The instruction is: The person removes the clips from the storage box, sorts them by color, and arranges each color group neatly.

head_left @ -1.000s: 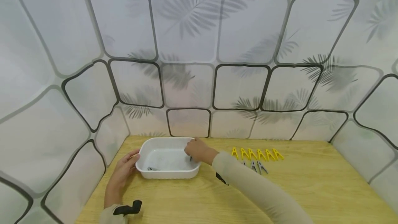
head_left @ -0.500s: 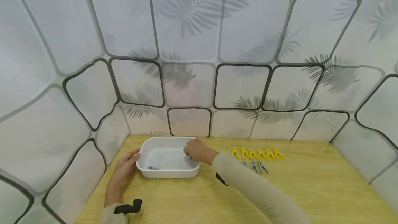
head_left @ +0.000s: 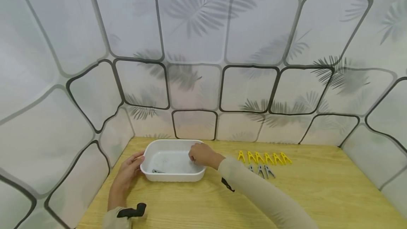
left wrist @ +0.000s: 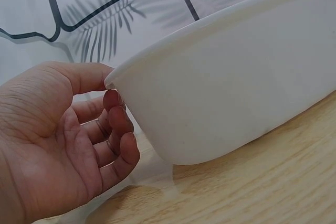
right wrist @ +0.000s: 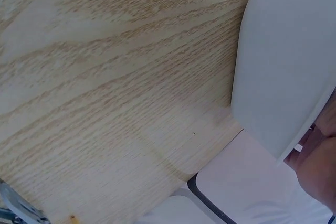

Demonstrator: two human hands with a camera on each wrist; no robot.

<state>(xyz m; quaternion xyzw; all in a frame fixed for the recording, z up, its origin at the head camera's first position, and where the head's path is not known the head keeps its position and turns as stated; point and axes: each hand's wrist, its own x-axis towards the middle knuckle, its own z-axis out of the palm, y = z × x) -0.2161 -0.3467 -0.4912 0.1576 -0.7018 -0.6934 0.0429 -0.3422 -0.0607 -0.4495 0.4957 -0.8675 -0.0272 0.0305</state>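
Observation:
A white plastic basin (head_left: 173,177) stands on the wooden table. My left hand (head_left: 126,172) holds its left rim, the thumb on the rim and the other fingers curled beneath it in the left wrist view (left wrist: 68,129). Inside the basin's right end is my right hand (head_left: 203,154), its fingers bent downward. Their tips are hidden, so I cannot tell whether they hold anything; in the right wrist view only part of this hand (right wrist: 319,174) shows past the rim. One grey clothespin (head_left: 156,171) lies in the basin near its front left.
Right of the basin, several yellow clothespins (head_left: 259,157) lie in a row. In front of them is a shorter row of grey clothespins (head_left: 260,171), one partly behind my right sleeve (head_left: 254,190). Patterned wall covering (head_left: 197,87) borders the table at the back and sides.
Both hands and the basin keep nearly the same place. The small grey piece visible under my right fingers one second ago is now mostly out of sight.

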